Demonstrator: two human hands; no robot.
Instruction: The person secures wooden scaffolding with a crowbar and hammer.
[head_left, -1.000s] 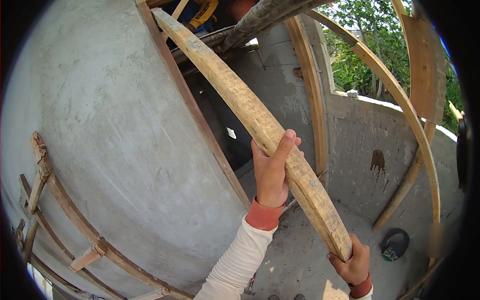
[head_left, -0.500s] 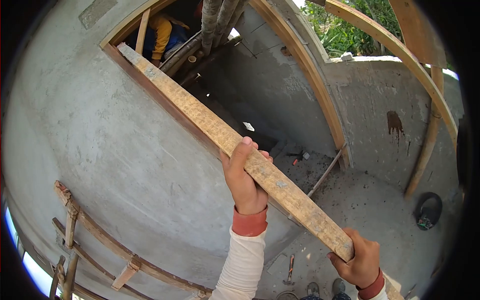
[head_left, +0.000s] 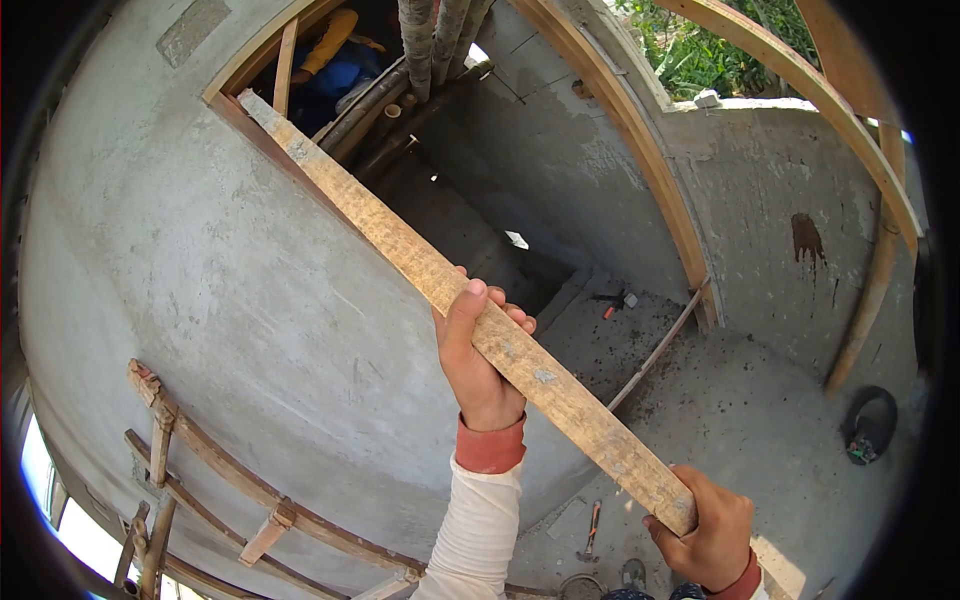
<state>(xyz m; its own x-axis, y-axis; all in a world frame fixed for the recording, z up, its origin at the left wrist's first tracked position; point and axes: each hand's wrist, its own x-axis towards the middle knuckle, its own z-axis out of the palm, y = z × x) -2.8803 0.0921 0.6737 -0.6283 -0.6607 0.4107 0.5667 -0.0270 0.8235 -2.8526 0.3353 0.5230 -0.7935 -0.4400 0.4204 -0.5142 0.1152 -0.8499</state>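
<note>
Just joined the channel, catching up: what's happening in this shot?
A person holds a long wooden plank with both bare hands: the left hand grips it mid-length, the right hand clasps its near end. The plank slants up to the top of a grey concrete wall, where another person is partly visible. A hammer lies on the floor below.

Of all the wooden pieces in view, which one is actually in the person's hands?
The long straight plank running diagonally up toward the wall opening: left hand grips mid-length, right hand the near end. The other timbers are fixed to the walls.

A hammer (head_left: 590, 530) lies on the concrete floor (head_left: 740, 440) below a grey plastered wall (head_left: 230, 300).
</note>
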